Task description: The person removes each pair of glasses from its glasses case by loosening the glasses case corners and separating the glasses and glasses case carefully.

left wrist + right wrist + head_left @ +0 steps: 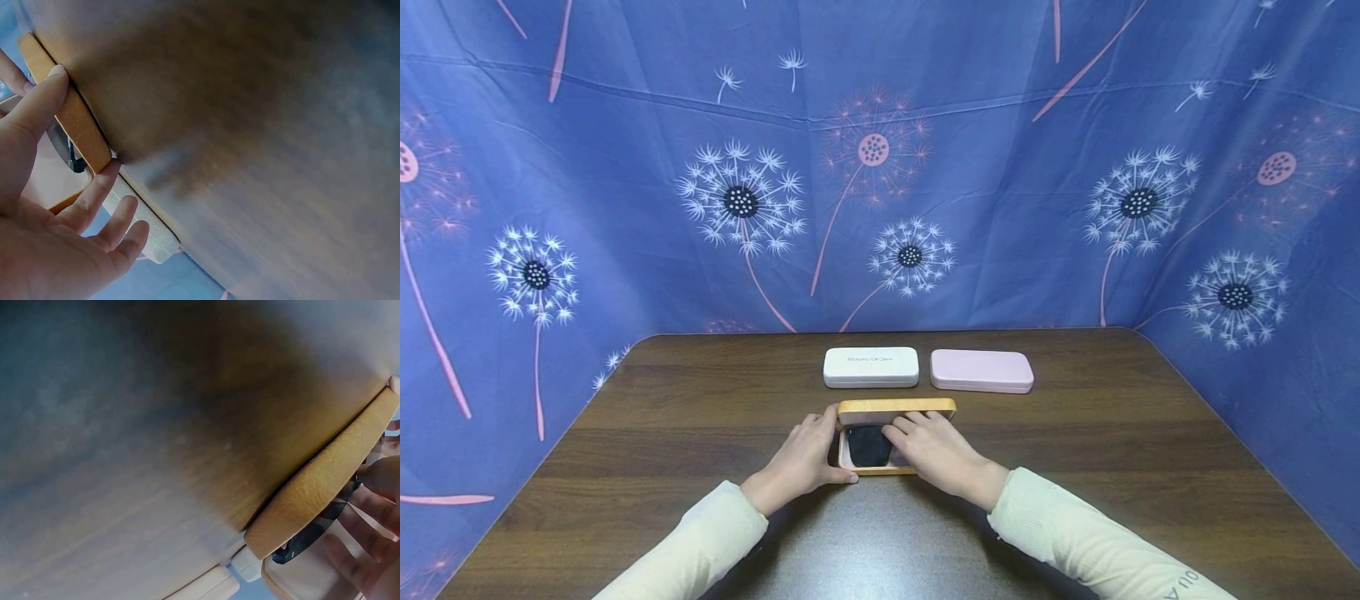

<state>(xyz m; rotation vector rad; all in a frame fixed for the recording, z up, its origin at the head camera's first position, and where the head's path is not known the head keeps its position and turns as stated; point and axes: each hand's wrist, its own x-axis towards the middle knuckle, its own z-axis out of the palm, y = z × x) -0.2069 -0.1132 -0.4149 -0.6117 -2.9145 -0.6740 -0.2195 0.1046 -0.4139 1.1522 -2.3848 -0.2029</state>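
Observation:
An orange glasses case (897, 406) lies with its lid raised on the table, with dark-lensed sunglasses (869, 447) inside its pale lining. My left hand (805, 454) grips the case's left end, the thumb at the front wall and a fingertip at its corner in the left wrist view. Over the right half of the case, my right hand (938, 450) reaches in and pinches the sunglasses (312, 537) between thumb and fingers. That hand hides the right part of the sunglasses and of the case.
Behind the orange case stand a closed white glasses case (871, 368) and, to its right, a closed pink one (982, 372). All lie on a dark wooden table (700, 400). A blue dandelion-print cloth (1000, 192) hangs behind the table and at its sides.

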